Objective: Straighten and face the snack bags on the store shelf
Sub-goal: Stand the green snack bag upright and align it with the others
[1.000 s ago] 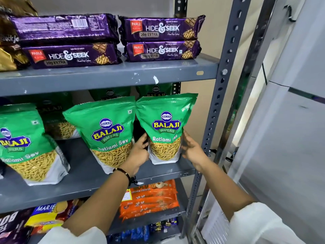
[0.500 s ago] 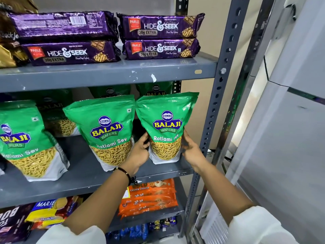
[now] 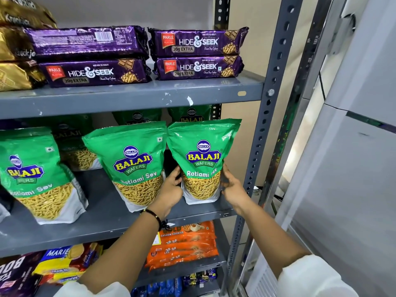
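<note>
Snack bags (image 3: pixel 137 166) on shelf (image 3: pixel 107 215), biscuit packs (image 3: pixel 197 54) above.

Both arms reach forward and up, forearms bare below white sleeves. The left hand (image 3: pixel 171 192) cups the lower left edge of the rightmost green bag (image 3: pixel 202 159), thumb up against it, a black bracelet at the wrist. The right hand (image 3: pixel 232 186) presses the bag's lower right edge, fingers curled around.
</note>
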The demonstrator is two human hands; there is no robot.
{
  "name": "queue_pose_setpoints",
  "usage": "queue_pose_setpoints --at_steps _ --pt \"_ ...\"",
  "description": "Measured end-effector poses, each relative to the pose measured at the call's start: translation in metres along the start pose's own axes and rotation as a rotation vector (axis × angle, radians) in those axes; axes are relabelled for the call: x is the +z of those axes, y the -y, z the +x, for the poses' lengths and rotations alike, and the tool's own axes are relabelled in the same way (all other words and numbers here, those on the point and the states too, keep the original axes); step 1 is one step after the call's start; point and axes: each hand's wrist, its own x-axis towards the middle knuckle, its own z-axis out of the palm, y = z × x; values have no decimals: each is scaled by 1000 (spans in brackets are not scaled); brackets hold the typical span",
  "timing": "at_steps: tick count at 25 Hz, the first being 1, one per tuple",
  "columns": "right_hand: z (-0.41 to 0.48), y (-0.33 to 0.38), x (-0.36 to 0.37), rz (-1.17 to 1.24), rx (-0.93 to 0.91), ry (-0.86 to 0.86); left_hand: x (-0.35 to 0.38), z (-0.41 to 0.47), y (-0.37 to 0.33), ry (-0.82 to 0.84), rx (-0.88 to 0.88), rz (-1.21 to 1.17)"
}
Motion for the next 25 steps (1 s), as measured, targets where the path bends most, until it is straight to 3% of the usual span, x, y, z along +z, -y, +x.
queue_pose_setpoints --at_steps 9,11,14,16,18,22,25 --pt "1 -2 -2 15 5 12 -4 3 4 19 30 -5" --pt "1 -12 1 116 24 -139 -6 -2 2 2 29 -11" --pt "-3 -33 17 25 -72 -483 -19 -7 3 -79 93 -8" --pt "-5 -40 43 0 -130 -409 -38 -12 1 -191 139 -92" --pt "-8 -34 77 -55 -146 -216 -66 -21 2 -349 167 -196" --pt "11 -19 117 -4 -11 35 -125 -25 16 -649 131 -369" --pt "26 -16 127 47 82 59 -152 -17 28 -588 -27 -445"
